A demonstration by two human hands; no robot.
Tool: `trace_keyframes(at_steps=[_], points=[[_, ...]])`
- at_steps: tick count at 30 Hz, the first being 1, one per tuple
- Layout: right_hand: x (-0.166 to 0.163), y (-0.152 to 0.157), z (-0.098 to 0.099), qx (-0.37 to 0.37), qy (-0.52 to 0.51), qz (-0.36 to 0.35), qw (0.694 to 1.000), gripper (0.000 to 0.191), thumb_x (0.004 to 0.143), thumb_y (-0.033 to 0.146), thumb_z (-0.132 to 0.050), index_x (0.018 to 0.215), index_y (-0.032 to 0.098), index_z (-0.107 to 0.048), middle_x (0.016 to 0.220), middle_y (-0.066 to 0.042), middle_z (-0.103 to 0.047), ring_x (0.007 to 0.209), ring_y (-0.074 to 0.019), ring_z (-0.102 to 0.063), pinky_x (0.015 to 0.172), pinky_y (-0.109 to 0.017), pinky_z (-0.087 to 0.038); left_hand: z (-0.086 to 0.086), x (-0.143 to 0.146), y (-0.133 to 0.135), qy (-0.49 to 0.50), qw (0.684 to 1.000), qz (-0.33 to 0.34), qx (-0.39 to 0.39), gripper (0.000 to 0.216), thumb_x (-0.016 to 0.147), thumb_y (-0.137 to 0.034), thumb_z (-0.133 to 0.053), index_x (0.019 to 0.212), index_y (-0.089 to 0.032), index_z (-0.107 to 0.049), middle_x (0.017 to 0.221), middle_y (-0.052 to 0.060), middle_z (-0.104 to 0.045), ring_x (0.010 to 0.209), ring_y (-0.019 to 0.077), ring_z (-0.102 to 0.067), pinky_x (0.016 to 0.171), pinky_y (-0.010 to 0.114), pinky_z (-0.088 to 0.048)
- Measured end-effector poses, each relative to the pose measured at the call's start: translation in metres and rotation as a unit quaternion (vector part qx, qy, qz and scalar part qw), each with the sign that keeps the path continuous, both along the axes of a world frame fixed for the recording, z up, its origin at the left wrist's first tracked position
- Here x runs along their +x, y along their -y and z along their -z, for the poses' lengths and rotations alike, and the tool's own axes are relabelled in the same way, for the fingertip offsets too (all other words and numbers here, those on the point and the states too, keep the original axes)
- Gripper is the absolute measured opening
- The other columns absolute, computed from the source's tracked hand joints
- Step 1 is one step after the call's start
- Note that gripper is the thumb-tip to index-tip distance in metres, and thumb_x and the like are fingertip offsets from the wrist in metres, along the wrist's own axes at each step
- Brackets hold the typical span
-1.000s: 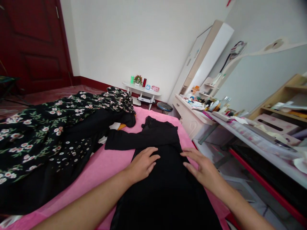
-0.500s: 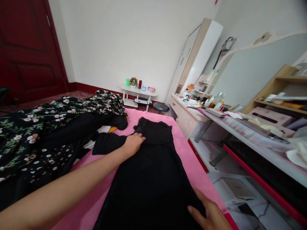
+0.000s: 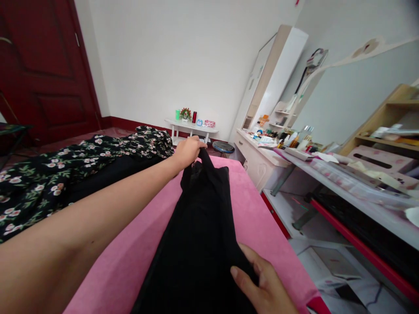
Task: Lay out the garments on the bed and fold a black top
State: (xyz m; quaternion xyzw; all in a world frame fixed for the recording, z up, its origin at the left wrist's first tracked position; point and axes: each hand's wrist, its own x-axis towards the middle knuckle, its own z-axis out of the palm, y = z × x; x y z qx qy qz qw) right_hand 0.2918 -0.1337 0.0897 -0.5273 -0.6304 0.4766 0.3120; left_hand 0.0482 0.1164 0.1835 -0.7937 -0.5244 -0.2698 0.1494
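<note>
A long black garment point(image 3: 196, 231), which looks like a dress, lies lengthwise over a pink sheet point(image 3: 252, 196). My left hand point(image 3: 190, 150) reaches to its far end and is closed on a strip of the black cloth, pulling it up off the sheet. At the near right, my right hand point(image 3: 262, 279) holds the garment's side edge, thumb on top and fingers partly hidden by the cloth. Left of my left arm lies a black floral garment point(image 3: 91, 157) with pink and white flowers.
To the right stand a white dressing table point(image 3: 262, 159) with bottles and a desk point(image 3: 347, 192) carrying boxes and papers. A low white stand point(image 3: 193, 126) and a round stool point(image 3: 223, 146) are beyond the bed. A dark red door point(image 3: 49, 69) is at the far left.
My left hand has moved away from me and up, lifting cloth at the garment's far end; the sleeve no longer lies out to the left. My right hand has shifted left and forward.
</note>
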Motion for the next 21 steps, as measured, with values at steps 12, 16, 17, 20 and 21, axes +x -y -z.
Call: trace_keyframes(at_steps=[12,16,17,20,21], points=[[-0.022,-0.061,0.007,0.004,0.052,-0.063,0.997,0.035,0.081,0.046,-0.057,0.097,0.017,-0.069,0.07,-0.001,-0.062,0.055,-0.0103,-0.054,0.049,-0.02,-0.04,0.076,-0.055,0.018,-0.132,0.982,-0.087,-0.106,0.024,0.074,-0.009,-0.052,0.085,-0.017,-0.072,0.103,0.012,-0.064,0.104,0.0283,-0.051,0.087,0.04,-0.039],[-0.02,-0.148,0.012,0.175,0.083,0.033,0.98,0.023,0.078,0.032,-0.057,0.09,0.017,-0.069,0.085,-0.005,-0.067,0.075,-0.016,-0.061,0.065,-0.027,-0.049,0.113,-0.014,0.038,-0.009,0.993,0.021,-0.114,0.031,0.086,-0.03,-0.049,0.111,-0.023,-0.065,0.116,0.008,-0.06,0.108,0.0242,-0.052,0.094,0.038,-0.039],[-0.022,-0.171,0.012,0.219,0.093,0.05,0.97,0.021,0.078,0.029,-0.056,0.089,0.017,-0.069,0.088,-0.006,-0.067,0.08,-0.0173,-0.062,0.072,-0.029,-0.05,0.123,-0.004,0.042,0.016,0.991,0.039,-0.126,0.036,0.087,-0.038,-0.048,0.117,-0.024,-0.062,0.12,0.008,-0.058,0.111,0.0244,-0.052,0.096,0.038,-0.039],[-0.032,-0.235,0.013,0.3,0.138,0.083,0.94,0.02,0.077,0.02,-0.052,0.09,0.017,-0.067,0.095,-0.007,-0.067,0.09,-0.0183,-0.062,0.084,-0.033,-0.048,0.152,0.018,0.05,0.068,0.984,0.028,-0.159,0.043,0.088,-0.045,-0.047,0.126,-0.026,-0.054,0.134,0.008,-0.05,0.124,0.0264,-0.044,0.104,0.044,-0.034],[-0.036,-0.254,0.014,0.307,0.159,0.089,0.934,0.022,0.078,0.018,-0.05,0.092,0.017,-0.066,0.097,-0.007,-0.067,0.092,-0.0178,-0.062,0.085,-0.032,-0.048,0.159,0.022,0.052,0.08,0.983,0.017,-0.163,0.043,0.088,-0.044,-0.047,0.128,-0.027,-0.052,0.137,0.007,-0.047,0.128,0.0266,-0.04,0.106,0.046,-0.032]])
